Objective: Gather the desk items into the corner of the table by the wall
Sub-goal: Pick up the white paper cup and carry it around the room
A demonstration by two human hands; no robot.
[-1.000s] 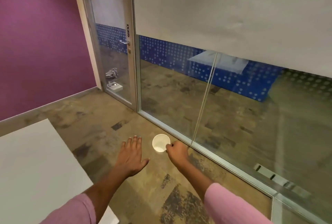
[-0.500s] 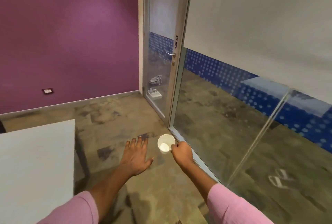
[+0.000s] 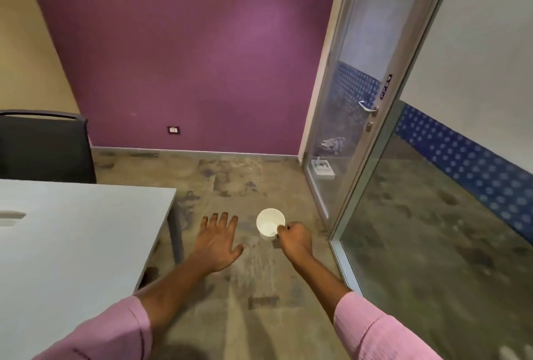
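A white paper cup [image 3: 269,225] hangs upright over the floor, its open mouth facing me, and looks empty. My right hand [image 3: 295,240] pinches its near rim. My left hand [image 3: 217,240] is stretched out flat beside it, fingers spread and holding nothing, a little right of the table's corner. The white table [image 3: 72,244] fills the lower left; the part I see bears only a pale oblong slot near the left edge.
A black chair [image 3: 43,146] stands behind the table against the beige wall. The purple wall [image 3: 187,56] with a socket is ahead. A glass door [image 3: 346,129] and glass partition [image 3: 432,215] close off the right side. Patterned floor lies between.
My view has swung left: the glass partition slid to the right, and the purple wall, the table and the chair came into view. Both hands and the cup kept their pose.
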